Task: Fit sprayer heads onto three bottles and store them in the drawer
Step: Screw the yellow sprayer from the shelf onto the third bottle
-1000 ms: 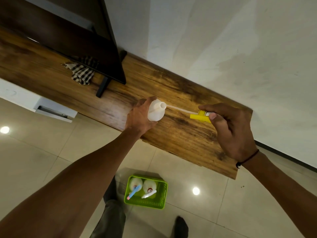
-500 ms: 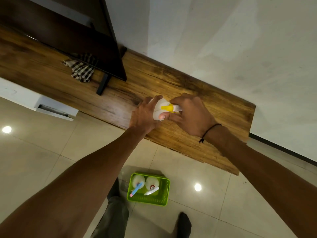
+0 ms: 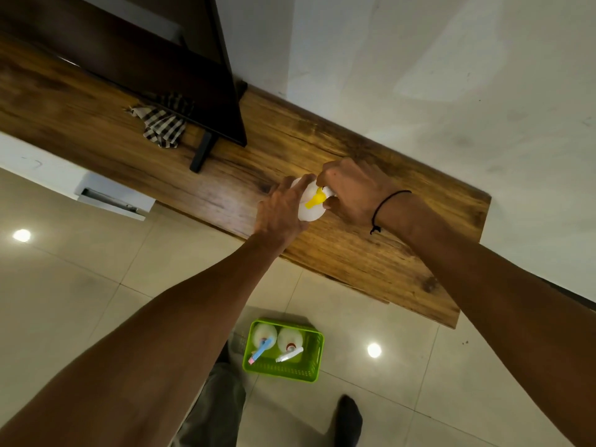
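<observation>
Over the wooden cabinet top (image 3: pixel 371 253), my left hand (image 3: pixel 280 211) grips a white plastic bottle (image 3: pixel 311 212) from its left side. A yellow sprayer head (image 3: pixel 316 200) sits on the bottle's neck, and my right hand (image 3: pixel 351 191) is closed around its collar from the right. Down on the floor, a green basket (image 3: pixel 283 372) holds two more white bottles: one (image 3: pixel 263 335) with a blue sprayer head (image 3: pixel 260 348), the other (image 3: pixel 290 338) with a white sprayer head (image 3: pixel 289 354). A white drawer (image 3: pixel 113 200) stands partly pulled out below the cabinet top at left.
A dark television (image 3: pixel 167 59) on a black stand foot (image 3: pixel 201 153) occupies the cabinet's left part, with a checked cloth (image 3: pixel 163 124) under it. A white wall rises behind. My trouser leg (image 3: pixel 213 404) and dark-socked foot (image 3: pixel 346 421) stand on the tiled floor beside the basket.
My right hand brought the yellow sprayer head, its tube sliding into the bottle, down onto the neck and now closes around it. The left hand kept its hold on the bottle.
</observation>
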